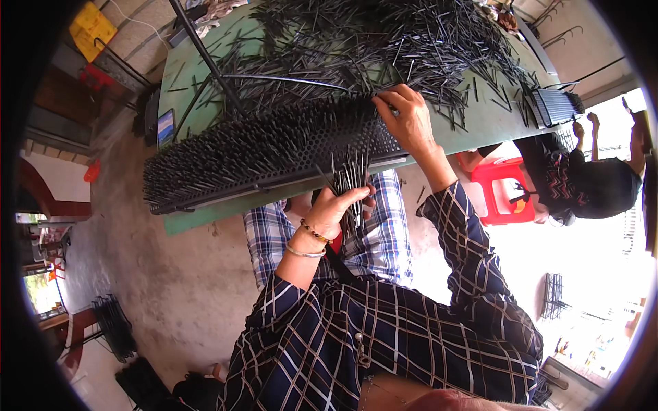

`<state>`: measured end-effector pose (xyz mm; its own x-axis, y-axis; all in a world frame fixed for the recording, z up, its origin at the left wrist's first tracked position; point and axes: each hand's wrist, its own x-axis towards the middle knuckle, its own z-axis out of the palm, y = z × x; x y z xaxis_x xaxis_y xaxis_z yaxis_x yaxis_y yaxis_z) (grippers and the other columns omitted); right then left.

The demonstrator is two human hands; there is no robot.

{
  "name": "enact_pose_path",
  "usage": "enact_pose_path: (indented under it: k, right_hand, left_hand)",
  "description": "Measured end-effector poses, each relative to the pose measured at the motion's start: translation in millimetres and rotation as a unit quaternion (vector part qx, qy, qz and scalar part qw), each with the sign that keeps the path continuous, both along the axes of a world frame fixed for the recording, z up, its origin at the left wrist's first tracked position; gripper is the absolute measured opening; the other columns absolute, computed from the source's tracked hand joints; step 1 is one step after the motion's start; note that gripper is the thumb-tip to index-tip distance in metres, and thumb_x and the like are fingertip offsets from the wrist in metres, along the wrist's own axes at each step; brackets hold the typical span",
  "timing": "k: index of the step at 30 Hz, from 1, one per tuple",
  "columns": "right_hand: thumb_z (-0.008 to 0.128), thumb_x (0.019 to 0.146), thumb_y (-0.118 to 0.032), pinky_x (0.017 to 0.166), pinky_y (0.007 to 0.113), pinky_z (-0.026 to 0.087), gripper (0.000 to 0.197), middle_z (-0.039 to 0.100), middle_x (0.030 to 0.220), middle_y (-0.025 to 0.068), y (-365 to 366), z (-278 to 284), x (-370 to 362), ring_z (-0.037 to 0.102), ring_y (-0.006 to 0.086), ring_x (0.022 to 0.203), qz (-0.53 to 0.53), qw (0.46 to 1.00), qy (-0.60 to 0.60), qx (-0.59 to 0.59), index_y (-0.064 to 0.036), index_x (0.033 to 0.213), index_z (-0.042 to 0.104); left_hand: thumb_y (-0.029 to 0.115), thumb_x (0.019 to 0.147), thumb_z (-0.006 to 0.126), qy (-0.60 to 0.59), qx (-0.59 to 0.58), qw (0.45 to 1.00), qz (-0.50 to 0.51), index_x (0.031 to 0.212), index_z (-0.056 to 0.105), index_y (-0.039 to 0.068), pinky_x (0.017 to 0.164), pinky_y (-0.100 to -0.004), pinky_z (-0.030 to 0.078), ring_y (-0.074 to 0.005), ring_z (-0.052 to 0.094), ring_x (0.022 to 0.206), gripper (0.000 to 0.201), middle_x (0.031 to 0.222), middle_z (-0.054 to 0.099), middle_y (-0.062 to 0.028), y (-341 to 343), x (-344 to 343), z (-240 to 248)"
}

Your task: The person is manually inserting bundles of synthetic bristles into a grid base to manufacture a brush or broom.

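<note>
Your left hand [337,205] clasps black sticks [351,177] beside the perforated rack [301,163]; your right hand [409,122] curls at its right end, any pinch unclear. Straight, single insertions should work best.

Light: bright daylight from right — floor [510,267] washed white there | left: dimmer, greyer | upper middle: dark rods [322,42] merge near-black | optics: fisheye bend, black border — centre fairly sharp
</note>
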<state>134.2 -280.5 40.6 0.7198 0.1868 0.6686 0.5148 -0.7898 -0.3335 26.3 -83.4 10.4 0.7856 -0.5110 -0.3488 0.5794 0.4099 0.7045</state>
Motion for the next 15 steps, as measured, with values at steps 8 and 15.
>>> enact_pose_path:
  k: [8, 15]
  right_hand:
    - [0.069, 0.078, -0.014, 0.067, 0.034, 0.043, 0.010, 0.059, 0.076, 0.0060, 8, -2, -7, 0.058, 0.0240, 0.069, -0.054, 0.998, -0.036, -0.015, -0.0043, 0.080, 0.066]
    - [0.069, 0.079, -0.015, 0.067, 0.035, 0.046, 0.013, 0.060, 0.079, 0.0074, 7, -10, -7, 0.059, 0.0257, 0.068, -0.060, 0.998, -0.019, -0.008, -0.0029, 0.084, 0.068]
  left_hand:
    - [0.010, 0.084, 0.063, 0.022, 0.009, 0.999, 0.027, 0.109, 0.058, 0.005, 0.057, -0.0307, 0.052, -0.0175, 0.063, 0.076, 0.026, 0.090, 0.065, -0.0063, 1, -1, -2]
    - [0.010, 0.084, 0.064, 0.019, 0.000, 0.999, 0.039, 0.109, 0.059, 0.006, 0.059, -0.0306, 0.052, -0.0168, 0.063, 0.080, 0.026, 0.092, 0.065, -0.0059, -1, -1, 4]
